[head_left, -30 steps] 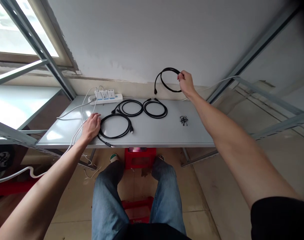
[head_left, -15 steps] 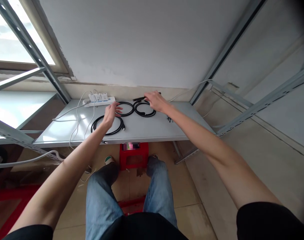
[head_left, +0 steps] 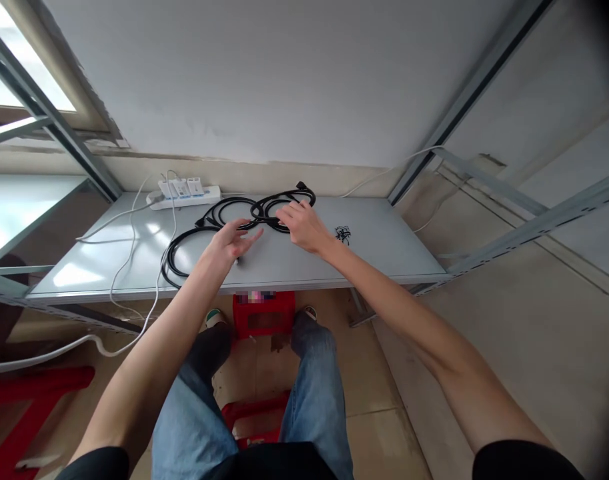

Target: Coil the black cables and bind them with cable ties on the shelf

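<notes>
Several coiled black cables lie on the grey table. My right hand rests with its fingers spread on the far cable coils, which overlap one another. My left hand hovers open, fingers stretched out, just right of the near black coil and below the middle coil. Neither hand grips anything that I can see.
A white power strip with plugs sits at the table's back left, and white cords trail off the front edge. A small heap of black ties lies right of my right hand. A red stool stands under the table by my legs.
My right hand brought the lifted black coil down onto the other coils and let it go. My left hand left the near coil and moved right toward the middle.
</notes>
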A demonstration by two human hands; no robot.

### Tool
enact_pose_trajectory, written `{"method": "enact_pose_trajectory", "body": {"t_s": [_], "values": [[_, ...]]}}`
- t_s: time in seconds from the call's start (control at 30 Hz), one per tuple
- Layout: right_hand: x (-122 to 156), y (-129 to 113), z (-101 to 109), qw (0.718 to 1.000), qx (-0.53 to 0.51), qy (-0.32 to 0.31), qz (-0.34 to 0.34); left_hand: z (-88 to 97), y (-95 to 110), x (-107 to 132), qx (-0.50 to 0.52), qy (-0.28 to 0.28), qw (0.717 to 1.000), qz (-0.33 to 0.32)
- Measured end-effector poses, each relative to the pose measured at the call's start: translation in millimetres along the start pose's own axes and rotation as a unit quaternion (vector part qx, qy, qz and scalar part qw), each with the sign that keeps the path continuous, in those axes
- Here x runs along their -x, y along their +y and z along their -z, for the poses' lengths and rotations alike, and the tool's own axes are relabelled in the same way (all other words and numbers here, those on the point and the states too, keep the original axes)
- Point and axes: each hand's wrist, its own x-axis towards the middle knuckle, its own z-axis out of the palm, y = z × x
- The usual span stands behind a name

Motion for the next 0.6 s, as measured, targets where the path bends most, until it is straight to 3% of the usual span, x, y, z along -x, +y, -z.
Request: {"method": "enact_pose_trajectory", "body": {"t_s": [0.1, 0.2, 0.3, 0.4, 0.47, 0.6], "values": [[6, 7, -14, 1.0, 0.007, 0.016, -0.012, -17.0, 3, 5, 0.052, -0.098, 0.994, 0.011], [15, 9, -36, 1.0, 0.013, 0.002, -0.012, -32.1, 8, -7, 0.048, -0.113, 0.992, -0.023], [26, 8, -60, 0.999, 0.011, -0.033, -0.002, -39.0, 2, -22, -0.007, -0.088, 0.993, -0.084], [33, 5, -80, 0.998, 0.002, -0.058, -0.007, -39.6, -12, -33, -0.085, -0.054, 0.975, -0.196], [36, 2, -86, 0.998, -0.005, -0.062, -0.017, -38.7, -20, -40, -0.139, -0.028, 0.958, -0.251], [39, -2, -85, 0.996, -0.014, -0.071, -0.048, -38.0, -20, -54, -0.213, 0.028, 0.933, -0.29]]}}
